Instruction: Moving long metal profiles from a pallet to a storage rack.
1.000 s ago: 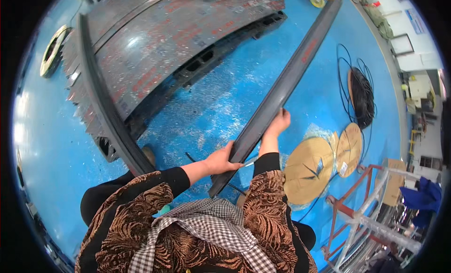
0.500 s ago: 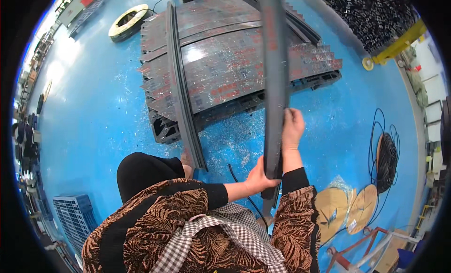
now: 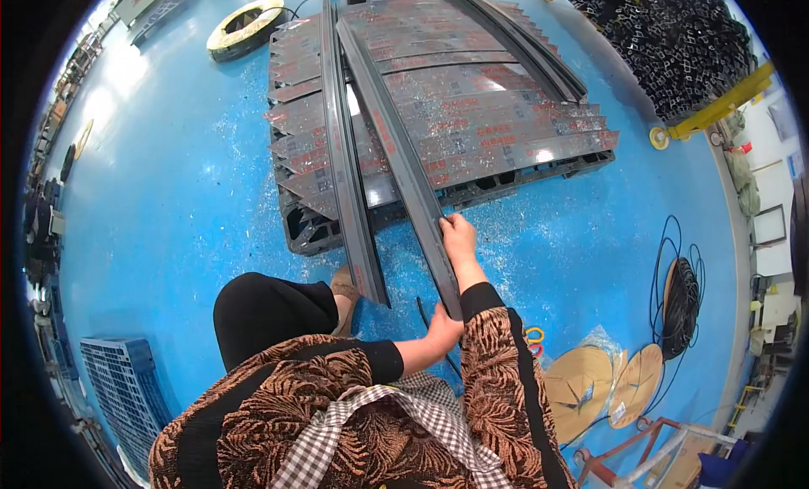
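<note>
A long grey window-frame profile [image 3: 398,156] slants away from me, its far end over a stack of flat grey profiles with red print [image 3: 480,110]. My left hand [image 3: 444,325] is closed round its near end. A little farther up, my right hand [image 3: 459,239] grips the profile's right edge, with the fingers partly hidden behind it. Just to the left lies a second long grey profile [image 3: 345,169], whose near end juts past the stack toward my foot. A thin black strip [image 3: 424,312] hangs beside my left hand.
The stack rests on a black pallet [image 3: 497,181]. More long profiles [image 3: 527,47] lie at its far right. Cardboard discs [image 3: 577,375], a black coil [image 3: 683,308] and yellow-handled scissors [image 3: 534,334] are at right. A blue plastic pallet [image 3: 126,388] stands at near left.
The held profile has swung left and down, from nearly upright in view to a slant over the stack. Both hands have moved with it and stay on it.
</note>
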Action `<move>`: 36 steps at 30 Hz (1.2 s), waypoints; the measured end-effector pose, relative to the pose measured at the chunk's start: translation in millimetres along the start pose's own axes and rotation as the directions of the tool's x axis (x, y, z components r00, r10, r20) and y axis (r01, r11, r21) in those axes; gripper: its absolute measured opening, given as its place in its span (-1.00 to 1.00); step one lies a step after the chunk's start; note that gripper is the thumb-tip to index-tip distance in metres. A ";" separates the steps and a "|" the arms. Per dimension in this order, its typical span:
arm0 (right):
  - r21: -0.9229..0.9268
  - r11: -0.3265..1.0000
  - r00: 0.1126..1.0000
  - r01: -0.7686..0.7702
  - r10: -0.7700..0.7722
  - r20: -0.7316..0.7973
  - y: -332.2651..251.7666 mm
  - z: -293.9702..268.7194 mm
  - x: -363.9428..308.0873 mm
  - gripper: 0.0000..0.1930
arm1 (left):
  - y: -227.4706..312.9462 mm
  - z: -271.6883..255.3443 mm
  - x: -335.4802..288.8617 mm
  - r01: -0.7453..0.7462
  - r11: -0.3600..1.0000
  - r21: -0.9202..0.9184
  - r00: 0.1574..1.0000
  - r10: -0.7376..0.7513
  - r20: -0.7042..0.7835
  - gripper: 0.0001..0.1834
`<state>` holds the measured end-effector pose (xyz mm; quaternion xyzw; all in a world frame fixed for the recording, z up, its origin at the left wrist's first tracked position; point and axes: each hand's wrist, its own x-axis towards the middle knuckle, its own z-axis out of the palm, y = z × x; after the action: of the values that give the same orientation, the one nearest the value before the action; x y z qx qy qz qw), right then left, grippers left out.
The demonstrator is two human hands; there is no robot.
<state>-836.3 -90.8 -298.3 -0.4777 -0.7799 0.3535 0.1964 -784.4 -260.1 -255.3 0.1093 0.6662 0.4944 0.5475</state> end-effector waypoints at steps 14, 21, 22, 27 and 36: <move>-0.272 0.962 0.981 0.016 0.038 0.191 88.0 -182.4 -167.6 -0.68 | 73.9 -33.7 117.0 0.133 0.981 -0.141 0.988 -0.142 -0.062 -0.55; -0.070 0.679 0.682 -0.731 0.727 -0.078 198.9 -337.2 -404.1 -0.66 | 71.6 -39.4 140.2 0.116 0.983 -0.142 0.993 -0.114 0.027 -0.40; 0.175 0.682 0.644 -0.710 0.730 -0.232 226.9 -322.0 -443.1 -0.67 | 69.0 -32.4 126.3 0.088 0.988 -0.124 0.996 -0.086 0.019 -0.41; 0.039 0.404 0.343 -0.914 0.821 -0.457 313.5 -143.2 -602.6 -0.79 | 51.1 -14.1 78.9 0.130 0.990 -0.057 0.987 -0.134 -0.085 -0.35; -0.307 0.524 0.595 -0.794 0.774 -0.216 301.4 1.4 -552.4 -0.78 | 6.3 -87.7 60.7 0.130 0.861 0.491 0.979 -0.034 -0.199 -0.63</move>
<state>-396.8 -491.2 -504.6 -0.8138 -0.5277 0.2366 -0.0576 -883.2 -262.6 -295.9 0.1732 0.8234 0.2884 0.4570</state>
